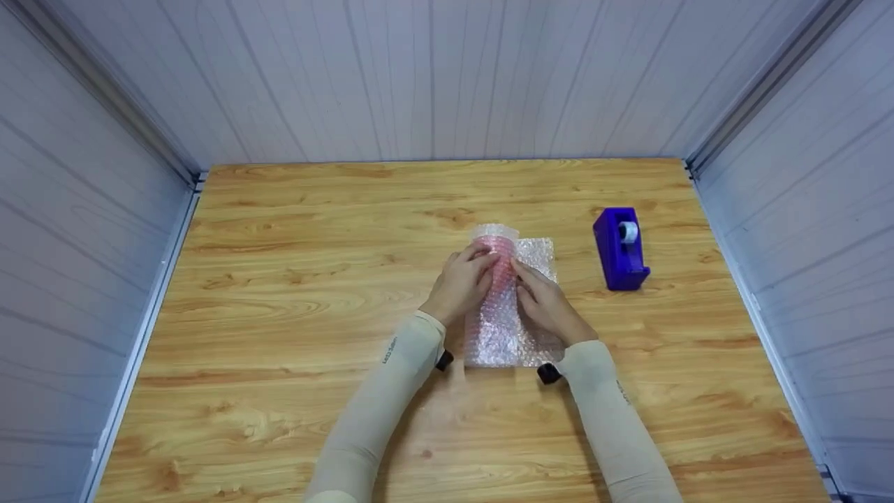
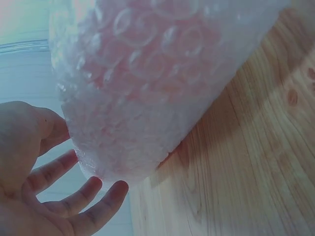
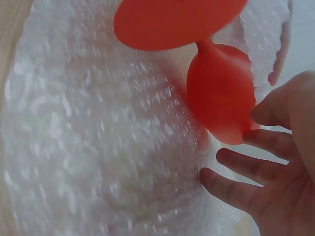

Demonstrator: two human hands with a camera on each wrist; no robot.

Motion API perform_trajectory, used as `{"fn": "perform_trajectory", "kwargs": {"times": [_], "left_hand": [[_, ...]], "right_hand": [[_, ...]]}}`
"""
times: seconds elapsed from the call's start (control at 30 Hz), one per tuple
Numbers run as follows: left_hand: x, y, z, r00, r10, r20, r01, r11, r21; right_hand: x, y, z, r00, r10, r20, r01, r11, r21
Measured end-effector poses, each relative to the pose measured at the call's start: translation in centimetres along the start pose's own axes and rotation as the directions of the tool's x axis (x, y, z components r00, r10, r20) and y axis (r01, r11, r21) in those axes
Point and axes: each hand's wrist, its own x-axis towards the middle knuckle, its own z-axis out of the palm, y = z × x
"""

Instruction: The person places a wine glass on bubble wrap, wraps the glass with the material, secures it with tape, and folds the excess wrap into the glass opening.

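A sheet of bubble wrap (image 1: 496, 339) lies on the table with its left part folded over a red goblet-like thing. Red shows through the layer in the head view. From the right wrist, the red goblet (image 3: 221, 93) shows a rounded bowl, a narrow stem and a flat disc. My left hand (image 1: 461, 283) holds the folded wrap at its upper left; in the left wrist view its curved fingers (image 2: 86, 196) touch the wrap's end. On the other side, my right hand (image 1: 548, 300) has thumb and forefinger at the goblet's edge, its other fingers spread against the wrap.
A blue tape dispenser (image 1: 621, 251) with a roll of clear tape stands to the right of the wrap. The wood-grain table (image 1: 293, 293) is bounded by pale panels (image 1: 433, 84) at the back and both sides.
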Motion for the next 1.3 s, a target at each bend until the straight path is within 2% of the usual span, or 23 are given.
{"fn": "perform_trajectory", "kwargs": {"times": [0.3, 0.53, 0.67, 0.73, 0.97, 1.3], "left_hand": [[0.19, -0.25, 0.17, 0.999, 0.045, -0.013, -0.046, 0.997, -0.06], [-0.08, -0.54, 0.53, 0.999, 0.034, -0.036, -0.036, 0.997, -0.073], [-0.19, -0.67, 0.7, 0.997, 0.029, -0.067, -0.034, 0.997, -0.074], [-0.25, -0.67, 0.71, 0.998, 0.013, -0.067, -0.019, 0.996, -0.083], [-0.03, -0.36, 0.58, 1.0, -0.003, -0.019, 0.001, 0.996, -0.088], [-0.05, -0.41, 0.35, 1.0, -0.02, -0.016, 0.018, 0.996, -0.088]], "right_hand": [[-0.09, 0.49, 0.2, 1.0, 0.01, -0.02, -0.01, 0.999, 0.037], [0.03, 0.38, 0.14, 0.996, 0.093, 0.01, -0.094, 0.99, 0.105], [-0.03, 0.32, 0.26, 0.994, 0.101, 0.042, -0.106, 0.984, 0.14], [-0.06, 0.23, 0.29, 0.992, 0.118, 0.046, -0.123, 0.984, 0.126], [-0.26, 0.2, 0.34, 0.997, 0.069, -0.016, -0.068, 0.996, 0.059], [-0.37, 0.68, 0.32, 0.998, 0.069, -0.016, -0.067, 0.993, 0.1]]}}
